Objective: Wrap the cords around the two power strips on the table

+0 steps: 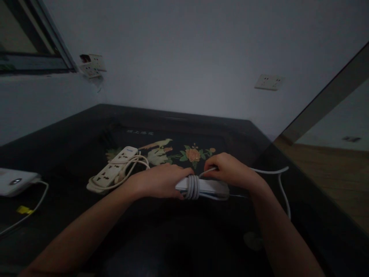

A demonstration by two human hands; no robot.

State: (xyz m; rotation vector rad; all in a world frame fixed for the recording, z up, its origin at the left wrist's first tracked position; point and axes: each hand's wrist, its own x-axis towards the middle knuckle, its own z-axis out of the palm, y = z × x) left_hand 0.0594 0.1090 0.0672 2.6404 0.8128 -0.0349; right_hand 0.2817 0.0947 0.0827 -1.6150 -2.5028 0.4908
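Note:
A white power strip [212, 186] is held over the dark table, several turns of its pale cord [192, 187] wrapped tightly around it. My left hand [164, 181] is closed around the strip's left end, thumb underneath. To the right, my right hand [227, 169] pinches the cord just past the wrapped turns. The cord's free length [271, 171] emerges beyond my right wrist, bends near the table's right side and runs back toward me. Left of my left hand lies another power strip [113, 168] with its own cord looped around it.
A white device [17, 181] with a thin cable and a yellow tag [24, 210] lies at far left. Flowers and a bird decorate the black tabletop [138, 119]. Wall sockets [269, 82] are behind, a window [31, 38] is upper left, and wooden floor [325, 169] shows at right.

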